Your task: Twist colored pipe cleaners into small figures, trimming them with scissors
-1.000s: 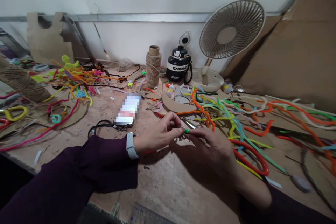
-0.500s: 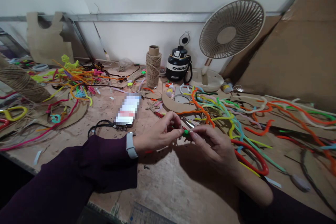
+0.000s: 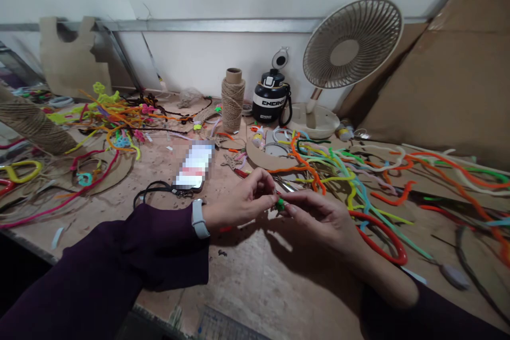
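Note:
Between my two hands, just above the table, is a small bright green fuzzy piece (image 3: 280, 204), which looks like twisted pipe cleaner. My left hand (image 3: 249, 199) pinches its left side with thumb and fingers. From the right, my right hand (image 3: 324, 220) pinches the same piece between thumb and forefinger. The fingertips hide much of its shape. Behind and under my right hand lie scissors, their red handle (image 3: 384, 239) showing to the right and their blades (image 3: 283, 185) beyond my fingers.
Colourful pipe cleaners (image 3: 358, 186) spread over the right side, and more (image 3: 119, 122) heap at the left. A phone (image 3: 194, 167) lies beyond my left wrist. Farther back stand a twine spool (image 3: 233, 101), a black bottle (image 3: 269, 98) and a fan (image 3: 353, 45). A ruler (image 3: 227, 324) lies at the front edge.
My right hand's fingers have shifted slightly and straightened around the green piece, which has turned and dropped a little left. My left hand has hardly moved.

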`<move>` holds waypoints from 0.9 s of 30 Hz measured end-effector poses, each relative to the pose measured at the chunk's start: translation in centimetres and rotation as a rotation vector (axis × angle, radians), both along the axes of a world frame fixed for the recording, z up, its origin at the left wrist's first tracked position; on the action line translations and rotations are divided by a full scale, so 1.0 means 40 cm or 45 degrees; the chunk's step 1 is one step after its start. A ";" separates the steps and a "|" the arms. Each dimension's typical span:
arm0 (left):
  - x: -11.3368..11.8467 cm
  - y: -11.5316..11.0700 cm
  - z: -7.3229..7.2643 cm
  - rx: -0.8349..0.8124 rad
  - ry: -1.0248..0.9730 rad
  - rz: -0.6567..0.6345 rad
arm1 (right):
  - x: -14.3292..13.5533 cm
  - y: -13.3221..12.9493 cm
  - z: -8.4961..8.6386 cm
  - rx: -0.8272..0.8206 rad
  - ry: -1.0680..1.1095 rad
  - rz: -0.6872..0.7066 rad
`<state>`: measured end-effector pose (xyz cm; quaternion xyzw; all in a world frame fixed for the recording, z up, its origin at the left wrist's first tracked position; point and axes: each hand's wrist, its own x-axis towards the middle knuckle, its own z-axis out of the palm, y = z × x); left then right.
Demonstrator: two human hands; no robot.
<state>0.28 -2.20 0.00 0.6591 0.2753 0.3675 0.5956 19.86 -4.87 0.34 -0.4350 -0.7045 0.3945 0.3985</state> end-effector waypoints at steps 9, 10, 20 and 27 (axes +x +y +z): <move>-0.002 -0.002 0.002 0.022 0.008 0.005 | 0.001 0.007 -0.004 0.034 0.016 0.014; -0.002 -0.002 0.001 0.023 0.002 0.000 | 0.002 0.007 -0.005 0.049 0.010 0.008; -0.003 -0.003 0.003 -0.004 0.005 0.037 | 0.000 0.007 -0.003 0.021 0.025 0.032; -0.001 -0.008 0.012 -0.119 -0.075 0.098 | -0.003 0.008 0.005 -0.015 0.038 -0.042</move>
